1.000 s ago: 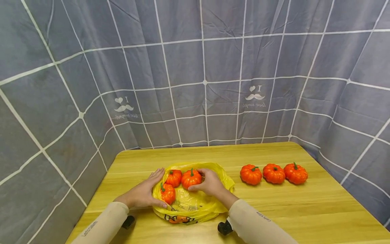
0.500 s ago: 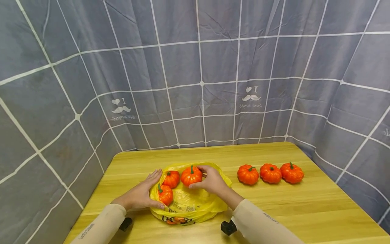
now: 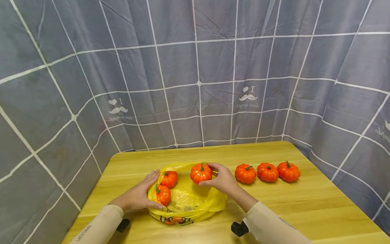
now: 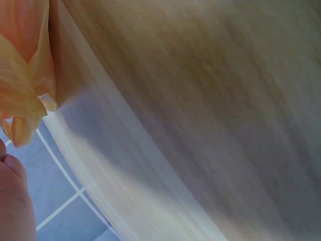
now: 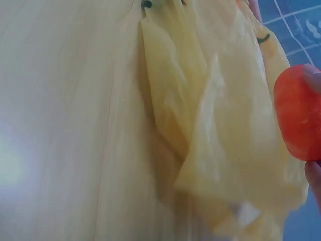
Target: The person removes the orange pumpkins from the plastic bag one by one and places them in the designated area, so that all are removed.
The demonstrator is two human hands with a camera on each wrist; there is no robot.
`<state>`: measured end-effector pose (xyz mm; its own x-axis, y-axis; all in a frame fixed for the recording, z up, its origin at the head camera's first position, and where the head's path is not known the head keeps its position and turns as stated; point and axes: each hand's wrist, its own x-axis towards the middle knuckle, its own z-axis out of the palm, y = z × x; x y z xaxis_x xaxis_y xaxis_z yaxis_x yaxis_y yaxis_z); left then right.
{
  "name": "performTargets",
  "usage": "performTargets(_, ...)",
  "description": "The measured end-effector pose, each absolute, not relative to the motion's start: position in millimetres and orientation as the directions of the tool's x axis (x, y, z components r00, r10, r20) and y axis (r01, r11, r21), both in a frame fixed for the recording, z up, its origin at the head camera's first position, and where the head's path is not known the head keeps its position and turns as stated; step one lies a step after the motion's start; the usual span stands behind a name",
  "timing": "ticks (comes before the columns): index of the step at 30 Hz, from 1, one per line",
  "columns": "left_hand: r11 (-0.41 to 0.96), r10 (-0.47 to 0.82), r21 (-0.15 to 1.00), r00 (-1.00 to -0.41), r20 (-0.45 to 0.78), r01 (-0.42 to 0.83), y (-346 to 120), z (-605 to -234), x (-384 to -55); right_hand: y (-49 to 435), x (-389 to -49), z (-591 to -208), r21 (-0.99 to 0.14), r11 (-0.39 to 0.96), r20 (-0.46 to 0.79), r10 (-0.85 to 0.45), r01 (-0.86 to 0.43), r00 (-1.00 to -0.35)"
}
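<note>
The pumpkin (image 3: pixel 199 174) in my right hand (image 3: pixel 224 179) looks glossy, the bag (image 3: pixel 215 200) thin, crinkled plastic, the surface (image 3: pixel 304 210) smooth grained wood, the curtain (image 3: pixel 216 61) creased cloth.

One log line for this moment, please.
right hand: holds pumpkin; left hand: touches yellow bag; in bag: two pumpkins; on table: three pumpkins

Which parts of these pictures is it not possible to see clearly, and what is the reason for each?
Held pumpkin: right wrist view, cut off by the right edge.
Left hand: left wrist view, mostly beyond the left edge.
Small print in the bag: head view, too small to read.
Bag's inside: right wrist view, hidden by its wall.
</note>
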<state>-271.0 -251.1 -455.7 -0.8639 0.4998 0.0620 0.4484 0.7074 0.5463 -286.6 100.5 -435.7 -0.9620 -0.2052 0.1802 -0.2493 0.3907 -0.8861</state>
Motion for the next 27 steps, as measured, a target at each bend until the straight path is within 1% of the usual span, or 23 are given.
performTargets(5,0.709,0.499,0.541,-0.864,0.070,0.453,-251,-453,-270,119,-283,-434,-0.899,0.385,0.158,-0.158,-0.208,-0.975)
performTargets(14,0.707,0.502,0.545,-0.862,0.063,0.452,-252,-454,-271,164,-275,-434,-0.888,0.403,0.177,-0.146,-0.222,-0.973)
performTargets(21,0.711,0.503,0.536,-0.862,0.063,0.455,-252,-454,-271,195,-264,-435,-0.859,0.467,0.180,-0.104,-0.207,-0.978)
performTargets(27,0.710,0.502,0.540,-0.863,0.060,0.451,-251,-455,-271,215,-254,-441,-0.860,0.478,0.166,-0.073,-0.180,-0.984)
